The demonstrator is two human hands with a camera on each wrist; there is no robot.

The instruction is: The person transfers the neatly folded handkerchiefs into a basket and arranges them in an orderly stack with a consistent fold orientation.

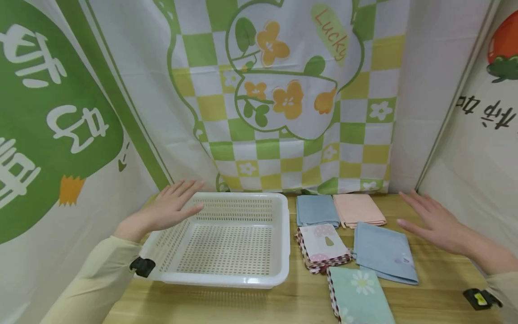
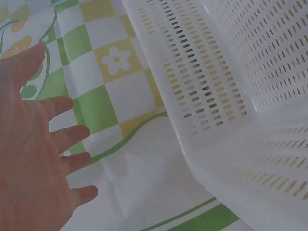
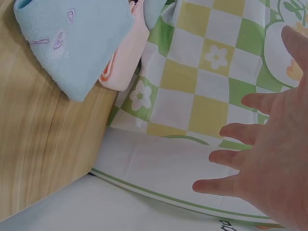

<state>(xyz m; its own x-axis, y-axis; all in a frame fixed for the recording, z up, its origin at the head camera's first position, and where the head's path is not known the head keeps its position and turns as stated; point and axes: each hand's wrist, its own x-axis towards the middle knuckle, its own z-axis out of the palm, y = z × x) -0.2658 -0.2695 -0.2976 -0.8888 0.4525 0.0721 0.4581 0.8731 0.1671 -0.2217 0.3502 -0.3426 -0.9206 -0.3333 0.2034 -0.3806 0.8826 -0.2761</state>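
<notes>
My left hand (image 1: 171, 207) hovers with straight fingers over the left side of a white plastic basket (image 1: 281, 252), holding nothing. Spread fingers also show on my right hand (image 1: 437, 222), raised at the table's right side, beside the folded towels. Nearest to it lies a blue towel (image 1: 384, 249) with a small purple motif. Behind that are a folded pink towel (image 1: 359, 209) and another blue towel (image 1: 317, 210). A white and pink towel (image 1: 323, 243) with a checked edge lies right of the basket. At the front is a mint towel (image 1: 360, 292) with daisies.
The wooden table (image 1: 295, 297) carries the basket on its left and the towels on its right. A green and yellow checked curtain (image 1: 283, 157) hangs along the back edge. Printed cloth walls stand at the left (image 1: 133, 175) and right (image 1: 477, 148).
</notes>
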